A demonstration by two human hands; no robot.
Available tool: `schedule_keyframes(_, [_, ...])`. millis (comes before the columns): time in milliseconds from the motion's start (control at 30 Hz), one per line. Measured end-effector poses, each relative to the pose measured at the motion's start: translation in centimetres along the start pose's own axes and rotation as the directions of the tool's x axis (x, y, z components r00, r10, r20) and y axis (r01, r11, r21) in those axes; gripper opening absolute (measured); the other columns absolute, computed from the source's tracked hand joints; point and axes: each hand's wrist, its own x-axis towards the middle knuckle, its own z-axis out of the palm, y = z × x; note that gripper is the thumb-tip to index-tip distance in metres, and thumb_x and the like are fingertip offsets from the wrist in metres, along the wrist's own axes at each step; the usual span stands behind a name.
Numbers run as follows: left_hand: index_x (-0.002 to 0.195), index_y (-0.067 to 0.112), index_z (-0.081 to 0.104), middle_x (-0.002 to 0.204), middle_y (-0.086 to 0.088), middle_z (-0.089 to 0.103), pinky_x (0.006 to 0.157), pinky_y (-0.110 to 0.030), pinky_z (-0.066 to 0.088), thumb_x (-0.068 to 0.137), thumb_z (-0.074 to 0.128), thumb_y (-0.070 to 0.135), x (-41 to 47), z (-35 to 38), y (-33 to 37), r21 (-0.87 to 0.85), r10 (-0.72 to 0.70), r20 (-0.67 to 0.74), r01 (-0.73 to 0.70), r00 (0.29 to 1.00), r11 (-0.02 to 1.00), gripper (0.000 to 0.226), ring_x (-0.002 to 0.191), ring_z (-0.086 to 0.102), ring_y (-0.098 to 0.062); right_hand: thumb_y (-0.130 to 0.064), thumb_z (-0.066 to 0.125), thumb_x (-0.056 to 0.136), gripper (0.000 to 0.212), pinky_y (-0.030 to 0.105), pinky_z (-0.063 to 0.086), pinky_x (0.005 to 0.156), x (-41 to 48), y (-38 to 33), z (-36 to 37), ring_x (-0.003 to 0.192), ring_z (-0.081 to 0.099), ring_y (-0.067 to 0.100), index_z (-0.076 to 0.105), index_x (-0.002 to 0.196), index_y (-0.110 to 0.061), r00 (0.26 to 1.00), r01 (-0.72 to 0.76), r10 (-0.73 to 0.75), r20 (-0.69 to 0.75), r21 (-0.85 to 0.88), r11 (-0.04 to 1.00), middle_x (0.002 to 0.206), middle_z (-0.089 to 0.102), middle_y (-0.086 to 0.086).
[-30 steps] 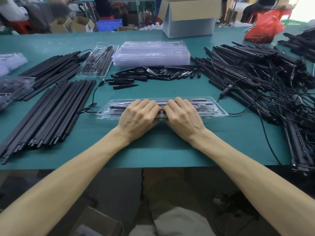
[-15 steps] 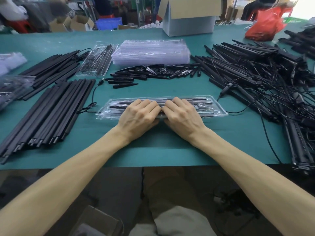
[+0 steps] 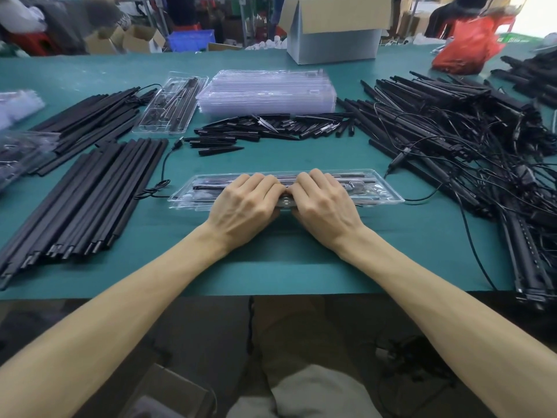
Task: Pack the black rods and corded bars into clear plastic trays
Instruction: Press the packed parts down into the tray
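Head view: I see both hands down on the clear tray (image 3: 382, 193), which lies lengthwise across the middle of the frame on the green bench (image 3: 286, 260). The left hand (image 3: 244, 203) and the right hand (image 3: 324, 203) sit side by side at the tray's middle, almost touching each other. Their knuckles are up, the fingers curl over its top and the thumbs tuck in at its near rim, so each hand grips the tray. Through the plastic I make out black rods lying along its length, with some small dark parts toward its right end. A thin black cable (image 3: 162, 173) loops on the bench just beside the tray's left end. At the lower left of the frame a flat row of loose rods (image 3: 90, 200) lies slantwise, and a second bundle (image 3: 87, 116) lies above it. In the upper middle stands a stack of empty trays (image 3: 268, 92), with a filled tray (image 3: 171, 104) just to its left and a scatter of short black pieces (image 3: 271, 126) in front of it. The right side of the frame holds a tangled heap of corded bars (image 3: 467, 137). Along the top I see a cardboard box (image 3: 334, 25) and a red bag (image 3: 467, 46).
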Motion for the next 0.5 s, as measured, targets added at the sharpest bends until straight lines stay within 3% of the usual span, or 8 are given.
schedule_keyframes(200, [0.090, 0.006, 0.071, 0.089, -0.009, 0.070, 0.063, -0.042, 0.052, 0.095, 0.046, 0.009, 0.12, -0.06, 0.05, 0.013, 0.015, 0.001, -0.015, 1.000, 1.000, 0.026, 0.075, 0.065, -0.031, 0.004, 0.055, 0.082, 0.014, 0.042, 0.046, 0.060, 0.00, -0.14, -0.10, 0.067, 0.052, 0.030, 0.062, 0.076, -0.007, 0.998, -0.037, 0.037, 0.042, -0.010, 0.999, 0.075, 0.057, 0.011])
schedule_keyframes(500, [0.083, 0.006, 0.067, 0.079, -0.009, 0.064, 0.060, -0.041, 0.050, 0.088, 0.054, 0.004, 0.32, -0.04, -0.14, 0.041, 0.078, 0.036, -0.079, 0.996, 0.996, 0.014, 0.068, 0.060, -0.028, 0.005, 0.062, 0.078, 0.011, 0.040, 0.047, 0.057, -0.07, -0.06, -0.24, 0.066, 0.055, 0.031, 0.063, 0.073, -0.005, 0.999, -0.015, 0.014, 0.030, 0.030, 0.999, 0.074, 0.060, 0.011])
